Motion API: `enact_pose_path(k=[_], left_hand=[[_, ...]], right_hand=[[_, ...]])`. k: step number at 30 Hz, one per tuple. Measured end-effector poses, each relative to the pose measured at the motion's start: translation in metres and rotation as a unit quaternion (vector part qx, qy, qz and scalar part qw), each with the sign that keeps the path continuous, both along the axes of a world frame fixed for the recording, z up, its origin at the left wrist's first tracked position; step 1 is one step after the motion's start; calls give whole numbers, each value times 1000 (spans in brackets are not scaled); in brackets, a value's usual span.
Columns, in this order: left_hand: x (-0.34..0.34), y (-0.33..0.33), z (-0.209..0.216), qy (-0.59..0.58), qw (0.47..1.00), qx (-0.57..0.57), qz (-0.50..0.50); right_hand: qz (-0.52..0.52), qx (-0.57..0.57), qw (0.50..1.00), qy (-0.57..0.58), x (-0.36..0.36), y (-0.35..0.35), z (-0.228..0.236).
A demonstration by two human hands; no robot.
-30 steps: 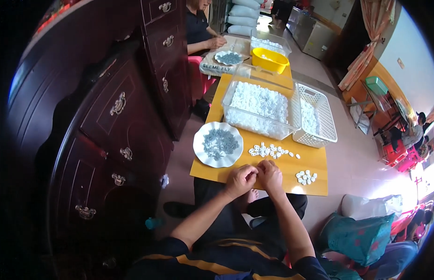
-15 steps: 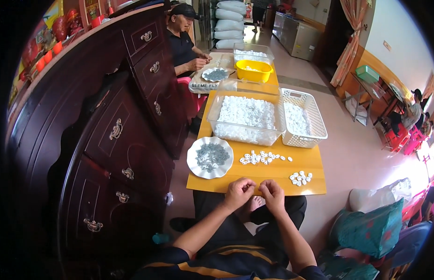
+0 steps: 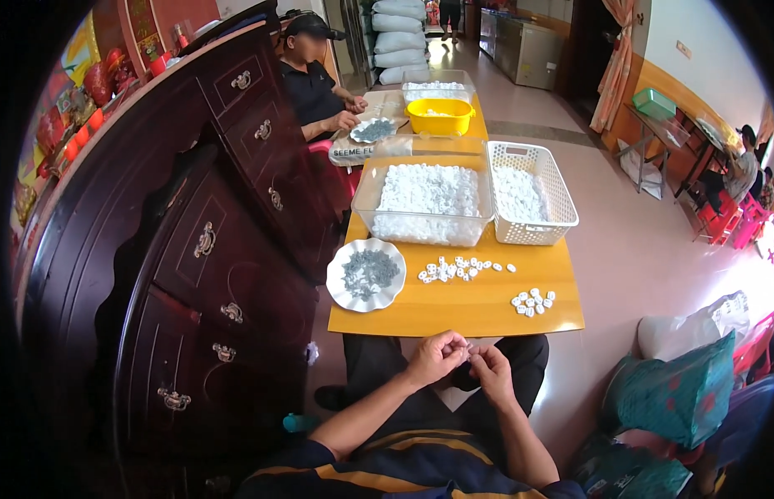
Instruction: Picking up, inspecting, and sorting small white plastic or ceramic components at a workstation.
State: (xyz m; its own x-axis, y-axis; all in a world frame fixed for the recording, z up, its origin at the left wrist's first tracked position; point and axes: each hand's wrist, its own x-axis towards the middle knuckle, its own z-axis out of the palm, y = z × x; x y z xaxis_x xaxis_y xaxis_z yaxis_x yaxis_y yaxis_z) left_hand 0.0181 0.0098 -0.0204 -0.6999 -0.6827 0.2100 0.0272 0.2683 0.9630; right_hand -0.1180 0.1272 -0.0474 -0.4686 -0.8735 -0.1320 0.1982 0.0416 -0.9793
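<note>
My left hand (image 3: 437,358) and my right hand (image 3: 492,373) meet just off the near edge of the yellow wooden table (image 3: 453,320). Both are closed, fingertips pinched together over something too small to make out. On the table beyond them lies a loose group of small white plastic pieces with holes (image 3: 449,269). A smaller cluster of similar white pieces (image 3: 532,303) sits near the right corner. To the left, a white wavy-rimmed plate (image 3: 337,283) holds many small grey pieces (image 3: 370,273).
Behind these stand a clear plastic bin (image 3: 366,218) and a white perforated basket (image 3: 562,204), both holding white pieces. A co-worker (image 3: 308,83) sits farther back by a yellow tub (image 3: 439,125). A dark cabinet (image 3: 187,241) lines the left; teal bags (image 3: 674,391) stand at right.
The view has shifted slightly, so the table sits a little higher and left. My hands are still pinched together, now slightly lower, off the table edge. The co-worker's hands have moved nearer the grey-filled plate.
</note>
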Motion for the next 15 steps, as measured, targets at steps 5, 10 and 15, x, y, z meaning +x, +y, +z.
enact_pose_path(k=[5,10,15], left_hand=[[-6,10,-18,-45,999,-26,-4],[-10,7,12,-69,995,77,-4],[-16,-12,2,-35,999,23,-28]], right_hand=[[1,-9,999,33,-8,12,-6],[-38,-34,994,93,-16,-4,-25],[-20,-34,999,20,-17,-12,-10]])
